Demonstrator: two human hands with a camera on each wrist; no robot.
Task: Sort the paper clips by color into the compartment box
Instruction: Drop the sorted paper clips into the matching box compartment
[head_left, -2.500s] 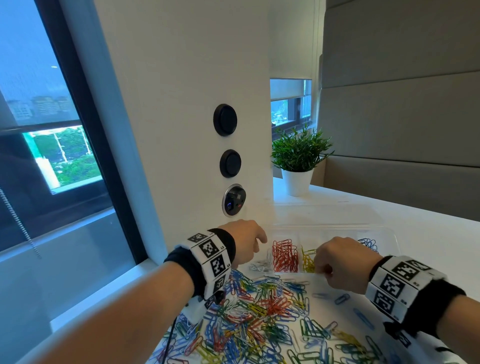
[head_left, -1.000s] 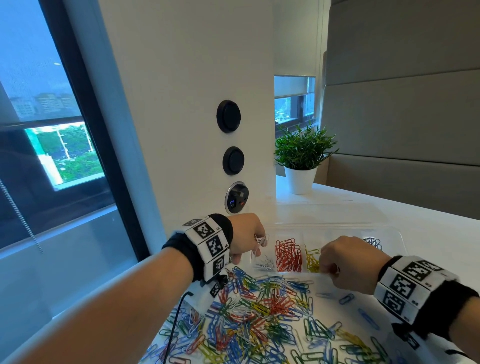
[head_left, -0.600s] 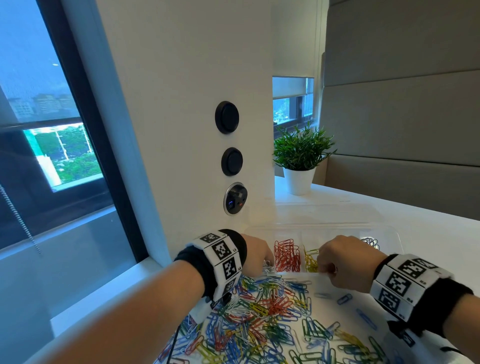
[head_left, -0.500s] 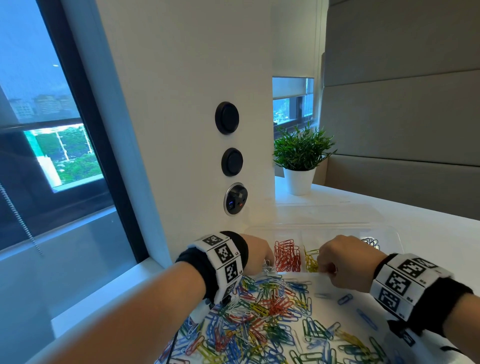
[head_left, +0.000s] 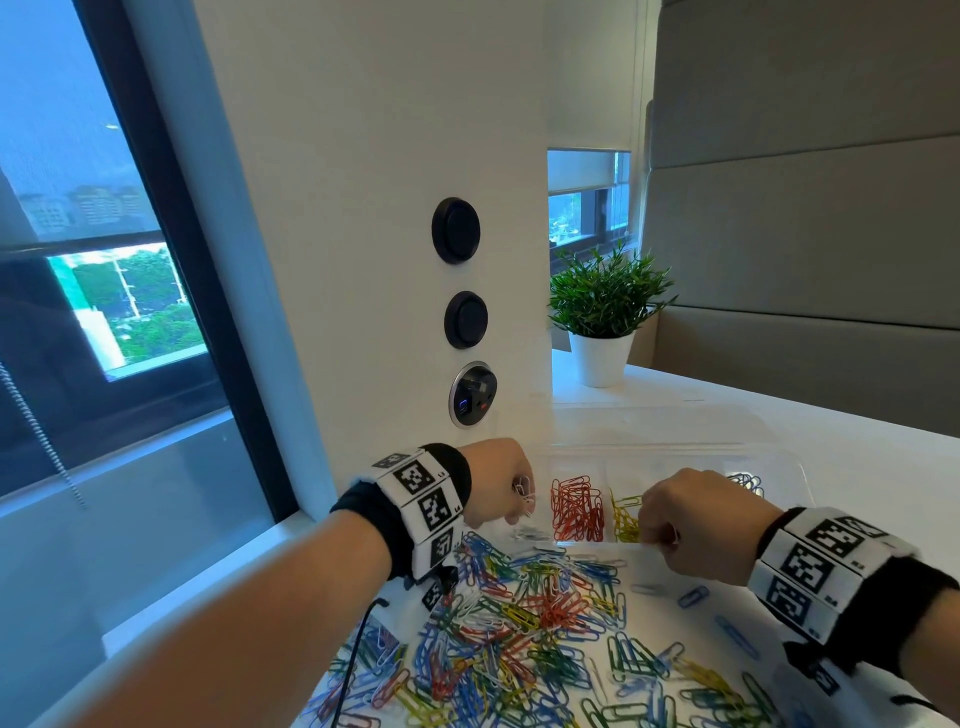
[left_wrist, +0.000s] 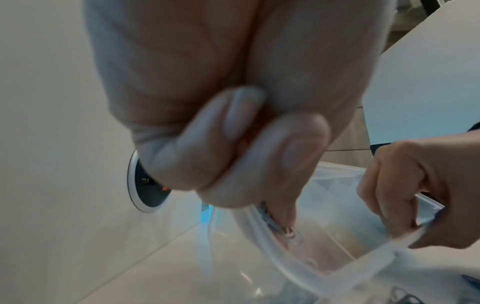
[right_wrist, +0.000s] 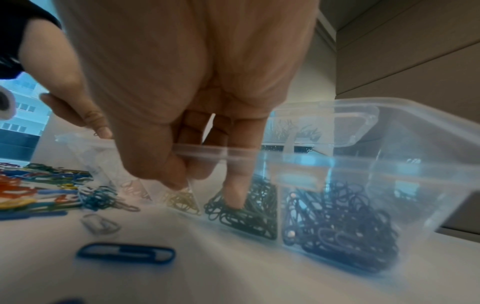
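The left hand (head_left: 496, 483) is curled, its grip pinching a few white paper clips (head_left: 523, 491) over the left end of the clear compartment box (head_left: 779, 467). The right hand (head_left: 693, 522) is clenched over the box's near wall, thumb outside, fingers inside, grasping that wall. Both forearms reach forward over the table (head_left: 883, 447), wrists banded with black-and-white markers.

The head view shows red clips (head_left: 576, 506) and yellow clips (head_left: 626, 514) in neighbouring compartments, and a mixed pile of clips (head_left: 519, 639) just before the box. Only the right wrist view shows one finger (right_wrist: 237, 185) dipping into green clips (right_wrist: 249, 214), with dark blue clips (right_wrist: 340, 224) filling the end compartment. The left wrist view, blurred, shows a clip hanging below the fingertips (left_wrist: 283, 211) over the box rim.
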